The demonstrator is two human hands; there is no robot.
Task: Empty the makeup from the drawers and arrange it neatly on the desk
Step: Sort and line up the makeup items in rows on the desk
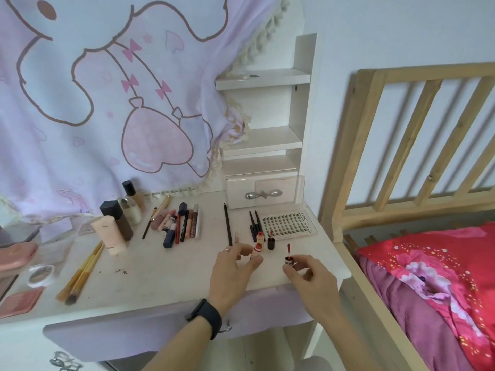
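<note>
small lip tube (257,248), pale body with a red mouth, sat just below centre of the frame, off the counter (160,271) or barely on it; could not tell which. its applicator wand (289,254) was just to the right, apart from the tube, red tip pointing up.

step in hand, as judged: recapping the tube before setting it down. to do it well: turn the wand tip-down, line it up with the mouth, and keep the tube upright so nothing smears on the counter. seat the cap fully, then stand the tube in line with the two beside it.

left hand (235,271): fingers curled, thumb and fingertips pinching the tube; ring on one finger, dark band on the wrist. right hand (308,277): closed in a fingertip pinch on the wand's dark cap.

just above the hands: a second pale tube (259,237), open-topped, and a dark tube (271,242) with its wand standing in it. further up, a clear lash tray (288,222) and dark pencils beside it. centre-left: a row of lip pencils and glosses (182,223). left of that: bottles (120,223) and brushes (83,274). small drawer (263,192) above the tray appeared shut. bed (428,277) at right.
</note>
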